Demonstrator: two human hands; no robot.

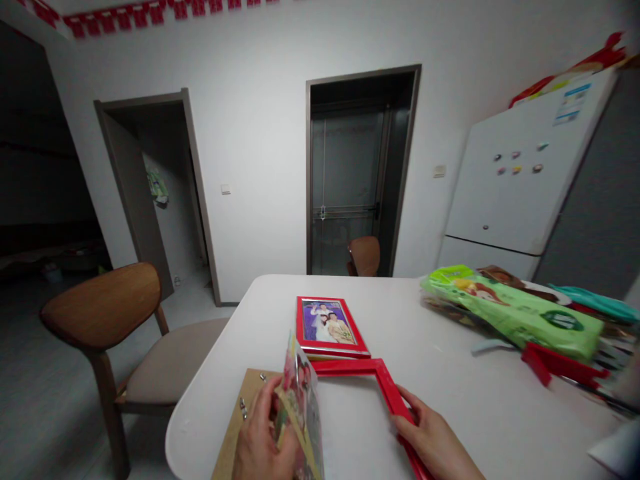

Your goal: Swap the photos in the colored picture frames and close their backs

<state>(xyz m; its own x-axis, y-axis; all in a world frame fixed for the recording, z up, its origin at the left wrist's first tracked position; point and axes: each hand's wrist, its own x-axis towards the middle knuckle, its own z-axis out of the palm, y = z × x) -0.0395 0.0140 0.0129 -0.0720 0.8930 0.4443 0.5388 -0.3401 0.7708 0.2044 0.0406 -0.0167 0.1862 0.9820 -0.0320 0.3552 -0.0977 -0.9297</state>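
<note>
My left hand [263, 437] is closed on a colourful photo print [301, 407] and holds it up on edge over a brown backing board [235, 427] with metal clips. My right hand [433, 440] grips the right side of an empty red picture frame [387, 390] lying flat on the white table [450, 380]. Just behind it lies a second red frame [330, 327] with a photo of a couple in it.
A green packet [515, 313] and other packets and red strips lie at the table's right. A wooden chair [107, 327] stands to the left. A white fridge [520, 187] is at the right, and two dark doorways open in the far wall.
</note>
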